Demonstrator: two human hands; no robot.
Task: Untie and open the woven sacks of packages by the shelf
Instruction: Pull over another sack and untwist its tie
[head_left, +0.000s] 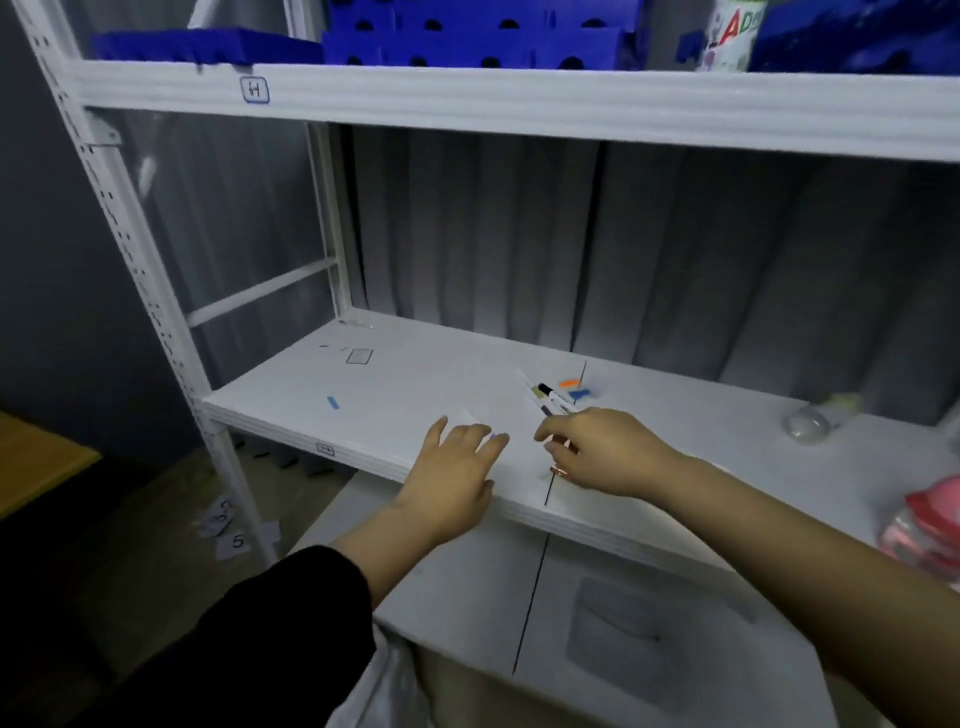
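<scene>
My left hand (457, 467) lies flat with straight fingers on the front of the white middle shelf (384, 384), next to a small white slip of paper (467, 418). My right hand (602, 452) hovers over the same shelf with curled fingers, just in front of several marker pens (553, 397). A small pinkish metallic object (558, 470) shows under its fingers; I cannot make out what it is. White fabric (379, 691), possibly a sack's edge, shows at the bottom below my left sleeve.
A grey soft package (618, 634) lies on the lower shelf. Blue crates (467, 31) fill the top shelf. A clear round object (808, 426) and a pink item (930, 535) sit at the right. Numbered paper labels (228, 525) lie on the floor.
</scene>
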